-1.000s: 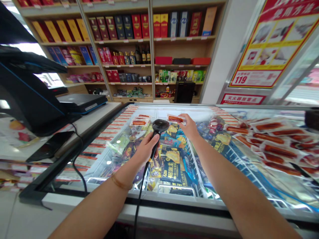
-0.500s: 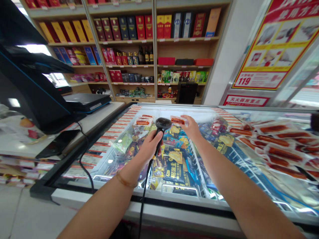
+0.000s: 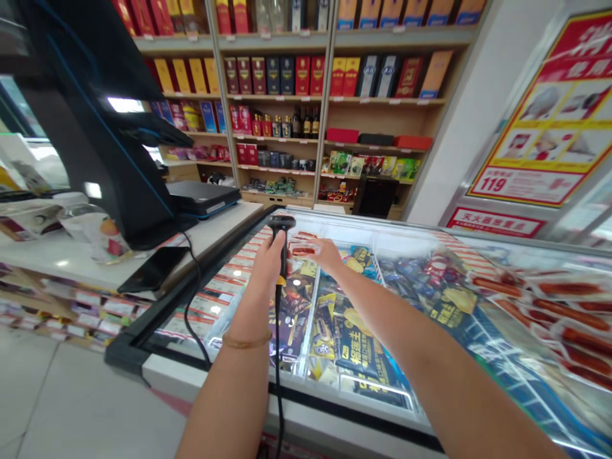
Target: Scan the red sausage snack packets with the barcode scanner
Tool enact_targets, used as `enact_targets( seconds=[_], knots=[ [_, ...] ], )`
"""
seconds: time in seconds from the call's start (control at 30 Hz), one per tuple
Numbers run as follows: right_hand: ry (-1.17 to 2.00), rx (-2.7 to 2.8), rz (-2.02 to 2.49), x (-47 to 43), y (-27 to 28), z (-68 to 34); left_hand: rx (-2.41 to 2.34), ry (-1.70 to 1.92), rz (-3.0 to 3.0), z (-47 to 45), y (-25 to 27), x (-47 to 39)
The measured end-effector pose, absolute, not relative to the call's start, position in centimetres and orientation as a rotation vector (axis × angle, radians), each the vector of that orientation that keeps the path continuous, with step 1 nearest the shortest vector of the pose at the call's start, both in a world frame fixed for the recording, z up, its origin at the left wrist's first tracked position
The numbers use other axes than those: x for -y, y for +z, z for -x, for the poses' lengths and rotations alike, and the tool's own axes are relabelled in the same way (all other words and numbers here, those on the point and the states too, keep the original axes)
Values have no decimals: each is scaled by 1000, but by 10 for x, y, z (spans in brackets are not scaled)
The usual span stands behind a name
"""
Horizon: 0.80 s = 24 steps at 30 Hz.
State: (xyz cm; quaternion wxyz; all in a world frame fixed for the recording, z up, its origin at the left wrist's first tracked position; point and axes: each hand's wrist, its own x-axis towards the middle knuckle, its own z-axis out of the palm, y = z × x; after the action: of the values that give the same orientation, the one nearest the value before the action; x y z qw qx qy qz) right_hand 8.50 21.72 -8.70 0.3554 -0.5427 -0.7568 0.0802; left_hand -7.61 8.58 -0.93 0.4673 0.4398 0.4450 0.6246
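In my left hand (image 3: 268,258) is a black corded barcode scanner (image 3: 283,248), held upright by its handle with the thumb along it. My right hand (image 3: 329,256) is closed at the fingertips on a packaged sausage (image 3: 302,250), just right of the scanner. This pack is low over the freezer's glass top, beside or over another sausage pack (image 3: 306,236); where they overlap I cannot make out. The scanner's black cable (image 3: 278,357) hangs down past the freezer's front edge.
The chest freezer (image 3: 191,379) holds several bagged foods in wire baskets. Many sausage packs (image 3: 568,309) lie to the right. On the left counter stand a black scale with a screen (image 3: 205,196) and a phone (image 3: 153,268). Shelves of boxed bottles (image 3: 272,76) rise behind.
My right hand has moved left with the sausage pack, to the packs lying on the glass. The scanner in my left hand has shifted left, away from them. The view has turned left.
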Motion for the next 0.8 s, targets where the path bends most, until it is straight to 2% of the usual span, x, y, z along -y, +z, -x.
enact_targets(
  seconds=[0.23, 0.4, 0.57, 0.8],
  knots=[
    [136, 1866, 1498, -243, -89, -40, -1099, 1509, -1052, 82, -10, -89],
    [97, 1807, 1554, -239, -85, -49, -1062, 1455, -1060, 75, -14, -91],
    [-10, 1851, 1479, -201, -90, -124, -968, 1333, -1078, 52, -23, -87],
    [-229, 1974, 1520, -92, -94, -307, -834, 1194, -1165, 13, -37, -67]
  ],
)
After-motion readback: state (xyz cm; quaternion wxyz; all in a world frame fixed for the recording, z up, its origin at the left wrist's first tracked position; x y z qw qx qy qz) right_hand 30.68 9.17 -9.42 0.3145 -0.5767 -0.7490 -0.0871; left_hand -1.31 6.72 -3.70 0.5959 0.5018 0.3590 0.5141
